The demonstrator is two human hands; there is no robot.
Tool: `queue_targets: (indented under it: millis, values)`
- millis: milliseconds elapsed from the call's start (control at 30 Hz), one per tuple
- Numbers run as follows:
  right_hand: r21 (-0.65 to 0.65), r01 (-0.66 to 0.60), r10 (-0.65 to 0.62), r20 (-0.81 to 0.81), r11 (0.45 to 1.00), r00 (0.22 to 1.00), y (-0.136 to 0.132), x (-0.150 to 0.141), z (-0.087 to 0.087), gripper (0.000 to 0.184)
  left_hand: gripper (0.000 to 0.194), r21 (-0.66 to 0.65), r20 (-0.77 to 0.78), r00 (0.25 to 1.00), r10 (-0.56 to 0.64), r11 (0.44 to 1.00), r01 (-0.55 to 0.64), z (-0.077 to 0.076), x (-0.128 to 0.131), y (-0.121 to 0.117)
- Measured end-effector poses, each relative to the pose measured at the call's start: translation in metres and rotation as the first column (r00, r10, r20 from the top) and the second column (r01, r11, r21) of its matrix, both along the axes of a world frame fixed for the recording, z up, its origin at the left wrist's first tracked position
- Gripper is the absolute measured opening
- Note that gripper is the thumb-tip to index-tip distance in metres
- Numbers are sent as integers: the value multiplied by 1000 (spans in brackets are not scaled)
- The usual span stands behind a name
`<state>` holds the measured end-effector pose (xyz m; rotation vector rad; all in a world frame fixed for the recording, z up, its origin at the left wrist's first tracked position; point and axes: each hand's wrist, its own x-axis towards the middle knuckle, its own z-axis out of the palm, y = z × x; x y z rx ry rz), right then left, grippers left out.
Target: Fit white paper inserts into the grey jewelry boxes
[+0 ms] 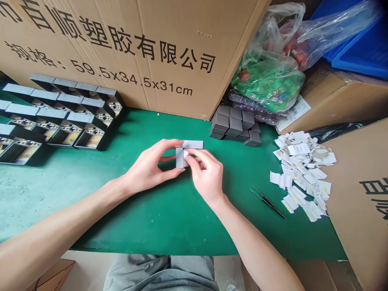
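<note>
Grey blocks [193, 144] are looking light and stiff, so you're pinching them by their edges, your left hand [148, 163] and right hand [206, 174] both closing on them

the hands [206, 176] are hemmed in on the green tabletop [157, 230] by black trays [57, 121] on the left and stacked grey boxes [235, 125] on the right. passage behind is blocked by a cardboard carton [121, 48].

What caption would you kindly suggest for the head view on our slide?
Left hand and right hand hold two grey blocks over a green worktop.
</note>
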<state>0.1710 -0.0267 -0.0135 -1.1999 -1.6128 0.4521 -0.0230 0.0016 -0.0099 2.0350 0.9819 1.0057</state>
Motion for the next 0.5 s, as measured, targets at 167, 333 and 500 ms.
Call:
queue_targets:
  millis: [167,333,500]
  values:
    - [136,76,-84,54,988,995,1,1,1,26,59,-65,40,999,-4,998,7,1,2,0]
    - [232,141,-161,68,962,985,5,12,8,26,57,-76,53,999,9,997,-5,2,2,2]
    - [188,62,-81,94,980,992,15,45,20,20,56,-84,52,995,82,993,-77,2,-1,5]
